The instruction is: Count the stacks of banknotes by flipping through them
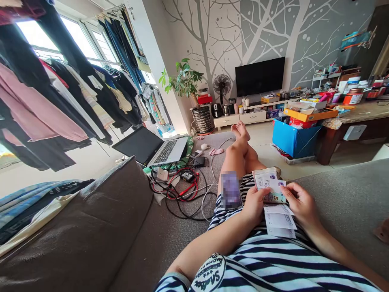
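My left hand is closed on the left edge of a small stack of printed paper slips, its thumb lying on top. A piece marked with a large 5, like a banknote, shows low in the stack. My right hand pinches the right side of the same stack between thumb and bent fingers. Just below, several white printed slips lie overlapping on the striped clothing. Left of my left hand, a phone with a blurred-out screen rests on my thigh.
I am on a grey sofa with my legs stretched out. An open laptop and tangled cables lie to the left. A blue box and a cluttered table stand at right. Clothes hang at far left.
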